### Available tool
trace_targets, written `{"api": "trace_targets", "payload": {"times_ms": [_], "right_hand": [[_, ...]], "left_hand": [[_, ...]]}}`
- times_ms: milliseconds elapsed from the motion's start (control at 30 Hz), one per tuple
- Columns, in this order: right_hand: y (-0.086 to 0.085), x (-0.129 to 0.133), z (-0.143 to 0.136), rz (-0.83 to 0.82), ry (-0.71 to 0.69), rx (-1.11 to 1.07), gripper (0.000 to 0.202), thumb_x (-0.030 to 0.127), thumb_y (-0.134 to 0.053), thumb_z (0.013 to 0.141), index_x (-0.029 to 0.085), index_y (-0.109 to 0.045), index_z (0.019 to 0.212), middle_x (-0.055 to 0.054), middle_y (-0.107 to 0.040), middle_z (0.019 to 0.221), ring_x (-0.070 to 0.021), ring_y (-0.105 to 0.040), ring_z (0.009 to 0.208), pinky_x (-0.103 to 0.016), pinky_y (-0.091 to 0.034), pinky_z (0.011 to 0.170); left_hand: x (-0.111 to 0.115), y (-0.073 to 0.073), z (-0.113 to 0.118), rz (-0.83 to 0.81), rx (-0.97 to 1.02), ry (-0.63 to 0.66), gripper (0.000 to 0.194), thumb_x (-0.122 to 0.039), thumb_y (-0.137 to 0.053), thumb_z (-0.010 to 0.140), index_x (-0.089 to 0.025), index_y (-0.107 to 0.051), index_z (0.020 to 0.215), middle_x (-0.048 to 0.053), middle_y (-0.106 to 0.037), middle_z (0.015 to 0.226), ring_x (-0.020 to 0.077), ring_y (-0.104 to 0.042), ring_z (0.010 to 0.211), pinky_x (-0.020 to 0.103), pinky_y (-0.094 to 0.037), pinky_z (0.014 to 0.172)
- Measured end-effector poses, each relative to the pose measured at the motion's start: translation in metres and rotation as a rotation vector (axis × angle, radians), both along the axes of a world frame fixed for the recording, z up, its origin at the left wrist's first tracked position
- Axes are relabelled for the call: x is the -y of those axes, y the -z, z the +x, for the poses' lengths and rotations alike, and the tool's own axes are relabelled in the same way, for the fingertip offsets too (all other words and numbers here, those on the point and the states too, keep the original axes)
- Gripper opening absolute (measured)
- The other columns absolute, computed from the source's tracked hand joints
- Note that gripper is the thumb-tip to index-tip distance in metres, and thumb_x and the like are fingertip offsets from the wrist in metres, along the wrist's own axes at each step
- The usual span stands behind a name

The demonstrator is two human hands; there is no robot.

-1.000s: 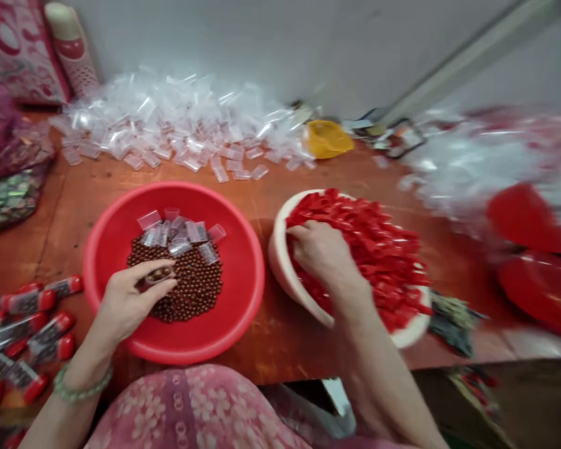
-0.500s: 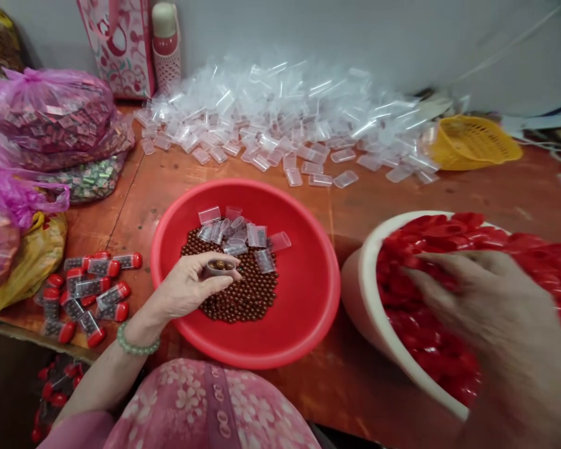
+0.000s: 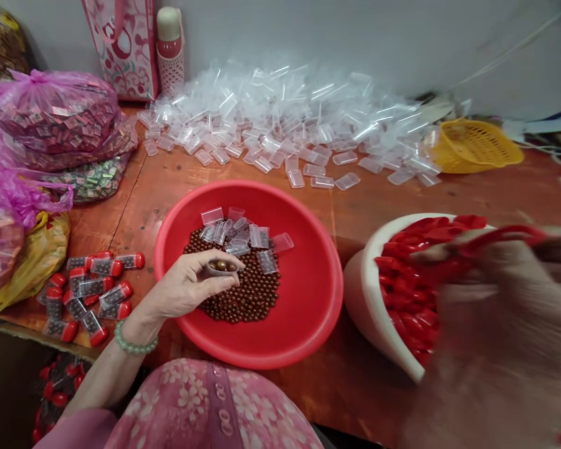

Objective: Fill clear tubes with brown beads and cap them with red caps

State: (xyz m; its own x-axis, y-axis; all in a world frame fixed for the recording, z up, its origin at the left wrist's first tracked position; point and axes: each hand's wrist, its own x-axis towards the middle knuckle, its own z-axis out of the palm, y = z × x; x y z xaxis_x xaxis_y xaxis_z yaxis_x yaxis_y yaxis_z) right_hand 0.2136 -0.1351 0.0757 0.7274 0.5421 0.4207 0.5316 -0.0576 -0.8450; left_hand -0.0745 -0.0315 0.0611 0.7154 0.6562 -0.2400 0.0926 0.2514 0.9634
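Observation:
My left hand (image 3: 187, 284) is closed around a small clear plastic container (image 3: 223, 267), its open end facing me and brown balls showing inside. It is held above the red basin (image 3: 308, 312), where many brown balls (image 3: 243, 302) lie with several clear containers (image 3: 237, 240) on top. To the right, my right hand (image 3: 509, 318), smeared by motion, is over the white tub (image 3: 371, 299) of red plastic caps (image 3: 409, 299). A red cap (image 3: 500, 240) shows between its fingers.
Filled containers with red caps (image 3: 93, 287) lie left of the basin, above a box (image 3: 9, 380) holding more. A heap of clear containers (image 3: 285, 125) runs along the wall. Pink bags (image 3: 56, 118) stand at the left, a yellow basket (image 3: 477, 146) at the back right.
My right hand has lifted out of the caps toward me, and a red cap now shows in its fingers. My left hand keeps its hold on the container.

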Motion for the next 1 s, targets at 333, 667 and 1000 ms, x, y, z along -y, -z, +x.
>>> {"api": "trace_targets", "payload": {"times_ms": [333, 667, 1000], "right_hand": [[0.007, -0.033, -0.093, -0.126, -0.682, -0.572, 0.017, 0.027, -0.075, 0.076, 0.024, -0.073, 0.093, 0.000, -0.072, 0.085, -0.0110, -0.064, 0.070, -0.024, -0.052, 0.064], [0.026, -0.040, -0.129, -0.140, -0.735, -0.456, 0.024, 0.027, -0.078, 0.074, 0.023, -0.067, 0.095, -0.001, -0.074, 0.090, -0.0150, -0.070, 0.085, -0.030, -0.058, 0.081], [0.031, -0.027, -0.118, -0.199, -0.664, -0.396, 0.015, 0.027, -0.076, 0.075, 0.022, -0.070, 0.088, -0.002, -0.073, 0.086, -0.0148, -0.069, 0.077, -0.027, -0.059, 0.070]], "left_hand": [[-0.002, 0.003, -0.006, -0.072, 0.086, -0.100, 0.023, -0.027, -0.073, 0.077, -0.015, -0.066, 0.096, 0.001, -0.067, 0.081, 0.0102, -0.061, 0.074, 0.023, -0.048, 0.072], [0.000, 0.017, 0.000, -0.069, 0.092, -0.330, 0.033, -0.034, -0.081, 0.069, -0.018, -0.072, 0.097, 0.002, -0.070, 0.092, 0.0134, -0.062, 0.084, 0.024, -0.047, 0.080], [-0.002, 0.015, 0.001, -0.060, -0.015, -0.347, 0.023, -0.031, -0.079, 0.067, -0.014, -0.070, 0.081, 0.000, -0.064, 0.073, 0.0107, -0.056, 0.067, 0.023, -0.043, 0.065]]}}
